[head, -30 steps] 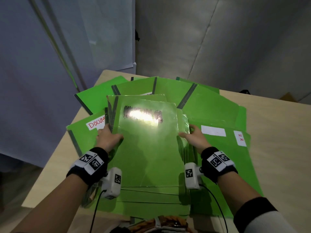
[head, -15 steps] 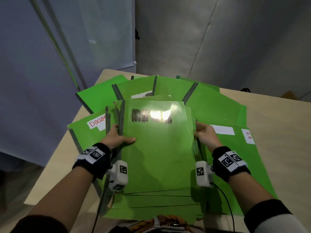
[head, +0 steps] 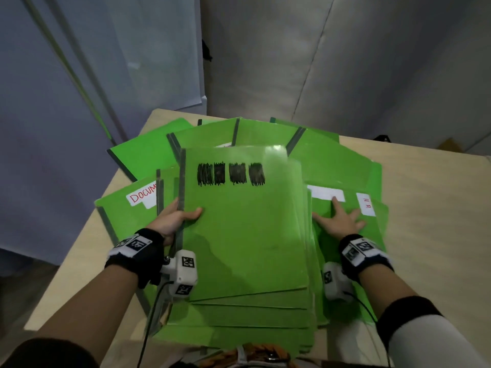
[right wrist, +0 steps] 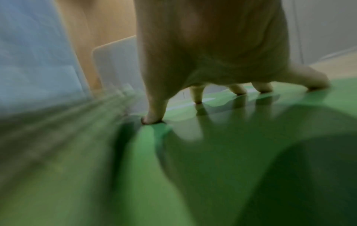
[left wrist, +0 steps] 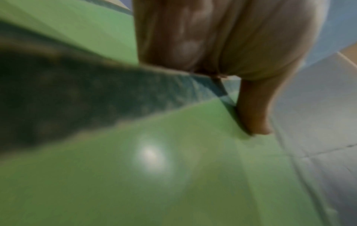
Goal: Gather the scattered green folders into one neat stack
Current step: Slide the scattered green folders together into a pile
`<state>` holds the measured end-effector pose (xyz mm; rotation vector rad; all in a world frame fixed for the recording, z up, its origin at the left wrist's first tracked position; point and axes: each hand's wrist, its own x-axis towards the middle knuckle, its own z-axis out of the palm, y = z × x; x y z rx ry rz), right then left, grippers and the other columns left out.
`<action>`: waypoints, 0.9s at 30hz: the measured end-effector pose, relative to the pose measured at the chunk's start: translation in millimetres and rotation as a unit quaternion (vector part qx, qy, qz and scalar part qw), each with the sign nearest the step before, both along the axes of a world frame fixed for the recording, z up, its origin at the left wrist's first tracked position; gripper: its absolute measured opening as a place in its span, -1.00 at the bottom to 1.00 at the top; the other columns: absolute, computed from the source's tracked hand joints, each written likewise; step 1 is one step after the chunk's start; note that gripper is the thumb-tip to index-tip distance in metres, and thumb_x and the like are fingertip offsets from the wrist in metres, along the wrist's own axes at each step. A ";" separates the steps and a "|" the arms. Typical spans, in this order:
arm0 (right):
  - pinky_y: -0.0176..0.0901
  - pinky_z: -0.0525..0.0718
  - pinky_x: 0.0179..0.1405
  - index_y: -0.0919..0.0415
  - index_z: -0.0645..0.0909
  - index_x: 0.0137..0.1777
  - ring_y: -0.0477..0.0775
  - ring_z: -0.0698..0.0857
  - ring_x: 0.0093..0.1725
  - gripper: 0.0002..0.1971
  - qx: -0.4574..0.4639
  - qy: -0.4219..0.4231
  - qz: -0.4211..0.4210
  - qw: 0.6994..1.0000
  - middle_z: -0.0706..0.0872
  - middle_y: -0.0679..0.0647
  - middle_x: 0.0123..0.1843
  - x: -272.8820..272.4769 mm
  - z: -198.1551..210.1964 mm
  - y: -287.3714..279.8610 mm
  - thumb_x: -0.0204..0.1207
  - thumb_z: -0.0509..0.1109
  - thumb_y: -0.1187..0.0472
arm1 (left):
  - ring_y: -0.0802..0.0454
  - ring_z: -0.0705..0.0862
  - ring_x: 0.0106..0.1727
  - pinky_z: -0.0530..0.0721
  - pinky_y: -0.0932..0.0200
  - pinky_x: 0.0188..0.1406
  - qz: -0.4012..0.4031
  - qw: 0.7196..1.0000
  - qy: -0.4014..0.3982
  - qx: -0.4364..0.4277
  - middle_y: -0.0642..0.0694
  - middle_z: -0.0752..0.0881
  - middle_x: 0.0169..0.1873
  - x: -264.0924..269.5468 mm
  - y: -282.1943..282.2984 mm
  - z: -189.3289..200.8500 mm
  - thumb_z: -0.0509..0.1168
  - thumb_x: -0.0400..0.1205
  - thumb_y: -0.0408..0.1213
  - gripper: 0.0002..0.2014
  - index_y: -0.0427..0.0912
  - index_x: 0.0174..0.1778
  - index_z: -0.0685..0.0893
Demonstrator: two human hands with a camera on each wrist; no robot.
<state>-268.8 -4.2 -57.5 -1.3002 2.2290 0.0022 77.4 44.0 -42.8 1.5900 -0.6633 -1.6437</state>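
A stack of green folders [head: 244, 235] lies in the middle of the wooden table [head: 438, 235]; its top cover carries black scribbles. My left hand [head: 176, 217] grips the stack's left spine edge, thumb on top, as the left wrist view [left wrist: 253, 107] also shows. My right hand [head: 340, 219] lies flat with fingers spread on a green folder [head: 372, 235] to the right, which bears a white label and an "HR" label. In the right wrist view the fingertips [right wrist: 199, 97] press on that folder [right wrist: 212, 152]. More green folders [head: 332, 160] fan out behind, one marked "DOCUM" [head: 125, 208].
The table's left edge [head: 79, 235] runs close to the leftmost folder. Bare wood [head: 438, 195] shows on the right side. Grey-blue curtains [head: 79, 75] and a grey wall hang behind the table.
The stack has shifted away from me and to the right with my left hand. My right hand left the stack's right edge and now lies spread on the folder to its right.
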 end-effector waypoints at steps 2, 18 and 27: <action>0.59 0.04 0.50 -0.28 0.00 0.64 0.51 -0.03 0.64 -0.21 -0.005 0.001 0.038 0.999 -0.13 0.34 0.70 13.9 -3.2 -9.1 0.46 0.31 -0.25 | -0.28 0.47 0.50 0.31 -0.34 0.54 -0.003 1.000 0.000 0.003 -0.34 0.45 0.53 -2.8 0.3 -0.3 0.47 0.29 -0.29 -0.07 -0.19 0.61 0.23; 0.14 0.63 0.29 0.41 0.59 0.20 0.34 0.67 0.23 -0.27 0.004 0.040 -0.006 0.999 0.67 0.37 0.24 -21.8 -1.9 0.2 0.52 0.13 -0.32 | -0.31 0.45 0.47 0.44 -0.20 0.48 0.035 0.994 -0.100 0.013 -0.36 0.38 0.50 -31.1 -6.6 -9.2 0.40 0.50 -0.41 -0.25 -0.33 0.59 0.20; 0.00 0.71 0.06 0.27 0.45 -0.25 0.10 0.61 -0.27 -0.68 -0.043 -0.052 0.067 0.996 0.48 0.03 -0.37 49.5 3.9 13.9 0.71 0.04 0.19 | -0.31 0.38 0.54 0.37 -0.13 0.54 0.076 0.997 0.007 -0.001 -0.39 0.15 0.63 -34.1 4.3 -15.1 0.35 0.52 -0.57 -0.09 -0.21 0.66 -0.09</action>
